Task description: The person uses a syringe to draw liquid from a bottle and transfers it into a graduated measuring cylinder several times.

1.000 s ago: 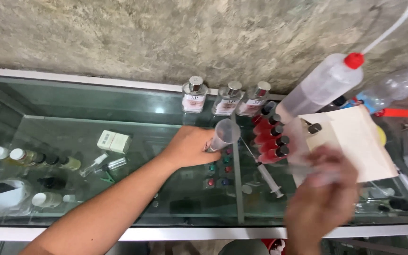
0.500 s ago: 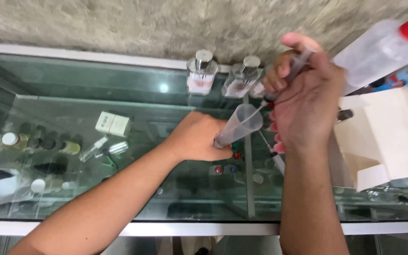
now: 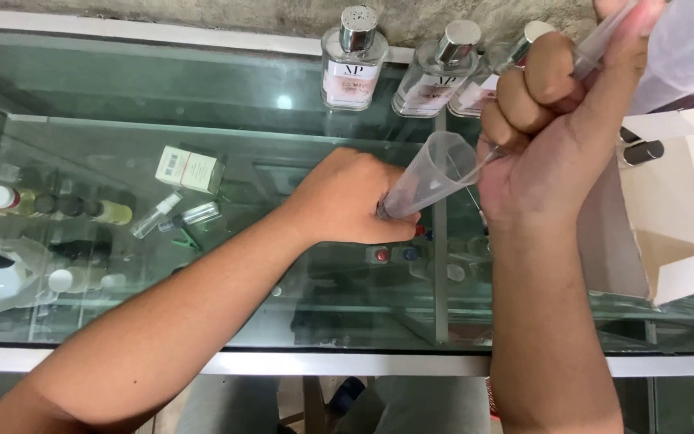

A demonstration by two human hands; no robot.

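Fingers of the left hand (image 3: pixel 345 197) grip a clear plastic funnel (image 3: pixel 430 172) tilted above the glass counter (image 3: pixel 202 321), while the right hand (image 3: pixel 560 120), fisted, holds a syringe (image 3: pixel 604 36) just right of its mouth.

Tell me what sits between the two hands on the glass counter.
In the head view, a clear plastic funnel spans the gap: the left hand grips its narrow end, and its wide mouth meets the syringe held in the right hand.

Left hand (image 3: pixel 347 197): low down, fingers curled in, arm stretched out.
Right hand (image 3: pixel 560 120): a tight fist, held up high.
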